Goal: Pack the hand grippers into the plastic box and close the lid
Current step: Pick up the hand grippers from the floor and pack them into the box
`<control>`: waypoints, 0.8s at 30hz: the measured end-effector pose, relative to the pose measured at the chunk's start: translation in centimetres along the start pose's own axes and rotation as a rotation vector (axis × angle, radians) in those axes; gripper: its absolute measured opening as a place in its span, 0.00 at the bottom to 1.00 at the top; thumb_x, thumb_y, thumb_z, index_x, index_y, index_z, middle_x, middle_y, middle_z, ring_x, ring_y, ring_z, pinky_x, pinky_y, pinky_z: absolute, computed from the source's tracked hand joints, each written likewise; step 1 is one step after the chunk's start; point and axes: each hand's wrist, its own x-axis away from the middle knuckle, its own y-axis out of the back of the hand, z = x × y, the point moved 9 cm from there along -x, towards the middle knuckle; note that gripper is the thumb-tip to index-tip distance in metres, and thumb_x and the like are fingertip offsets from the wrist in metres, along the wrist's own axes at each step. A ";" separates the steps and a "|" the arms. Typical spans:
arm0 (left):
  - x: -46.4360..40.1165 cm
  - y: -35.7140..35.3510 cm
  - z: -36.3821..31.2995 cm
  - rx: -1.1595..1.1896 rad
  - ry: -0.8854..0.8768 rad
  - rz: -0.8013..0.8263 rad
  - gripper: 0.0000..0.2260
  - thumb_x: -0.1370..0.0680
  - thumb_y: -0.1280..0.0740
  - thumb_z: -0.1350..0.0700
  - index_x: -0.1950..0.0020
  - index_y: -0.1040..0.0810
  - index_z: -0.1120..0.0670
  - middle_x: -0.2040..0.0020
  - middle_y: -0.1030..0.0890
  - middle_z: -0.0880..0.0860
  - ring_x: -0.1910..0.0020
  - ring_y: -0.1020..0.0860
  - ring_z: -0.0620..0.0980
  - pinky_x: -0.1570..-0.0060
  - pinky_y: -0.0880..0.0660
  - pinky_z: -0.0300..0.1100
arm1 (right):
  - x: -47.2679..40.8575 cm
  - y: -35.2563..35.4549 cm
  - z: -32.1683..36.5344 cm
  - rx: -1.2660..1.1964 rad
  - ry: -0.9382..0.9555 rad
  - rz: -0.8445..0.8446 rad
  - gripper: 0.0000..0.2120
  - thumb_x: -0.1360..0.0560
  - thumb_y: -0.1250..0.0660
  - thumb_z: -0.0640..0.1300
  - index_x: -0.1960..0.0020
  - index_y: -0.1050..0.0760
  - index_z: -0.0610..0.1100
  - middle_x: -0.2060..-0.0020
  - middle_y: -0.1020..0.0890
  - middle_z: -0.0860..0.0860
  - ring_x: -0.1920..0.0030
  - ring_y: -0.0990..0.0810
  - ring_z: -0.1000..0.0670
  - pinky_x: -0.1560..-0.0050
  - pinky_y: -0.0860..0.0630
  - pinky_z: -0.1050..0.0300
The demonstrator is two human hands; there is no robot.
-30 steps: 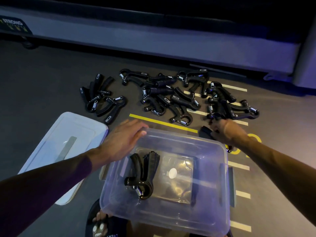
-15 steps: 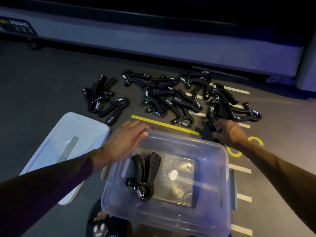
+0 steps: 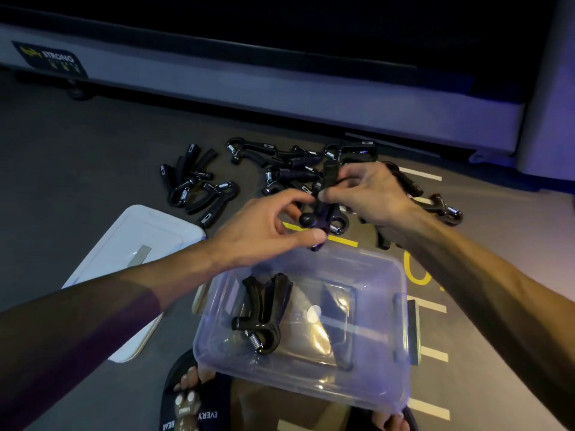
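A clear plastic box (image 3: 401, 331) stands open on the floor with one black hand gripper (image 3: 264, 309) lying in its left half. Just beyond the box's far rim, both my hands hold another black hand gripper (image 3: 323, 209) in the air. My right hand (image 3: 367, 191) grips its upper handle, and my left hand (image 3: 264, 231) pinches its lower end near the knob. Several more hand grippers (image 3: 292, 169) lie in a pile on the floor behind, with a smaller cluster (image 3: 196, 188) to the left. The white lid (image 3: 133, 244) lies flat, left of the box.
A long grey machine base (image 3: 280, 98) runs across the back. Yellow and white lines (image 3: 429, 309) mark the dark floor right of the box. My feet in sandals (image 3: 189, 399) are at the box's near edge.
My right hand lifted a hand gripper from the right of the pile and brought it left. My left hand left the box's far rim and rose to pinch the same gripper.
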 end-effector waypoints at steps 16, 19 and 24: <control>1.1 -0.4 4.6 0.273 0.219 0.160 0.09 0.19 0.33 0.61 0.39 0.24 0.53 0.54 0.22 0.56 0.67 0.20 0.51 0.65 0.24 0.39 | 0.4 -0.6 -3.7 -0.051 -0.024 0.136 0.07 0.21 0.32 0.45 0.47 0.22 0.42 0.62 0.17 0.49 0.68 0.21 0.51 0.69 0.25 0.59; 1.4 -0.5 4.7 0.238 0.210 0.186 0.07 0.19 0.33 0.59 0.42 0.21 0.53 0.59 0.19 0.49 0.63 0.20 0.48 0.63 0.24 0.38 | 0.4 -0.8 -3.6 -0.105 -0.027 0.169 0.11 0.21 0.32 0.44 0.46 0.23 0.35 0.64 0.17 0.48 0.69 0.22 0.50 0.66 0.23 0.57; 0.3 4.0 4.9 0.119 0.125 -0.164 0.10 0.17 0.35 0.55 0.52 0.15 0.56 0.56 0.14 0.52 0.56 0.20 0.39 0.50 0.27 0.36 | 2.6 -3.2 -5.0 -0.038 -0.063 0.389 0.13 0.23 0.30 0.41 0.46 0.24 0.30 0.59 0.18 0.34 0.67 0.21 0.46 0.64 0.20 0.55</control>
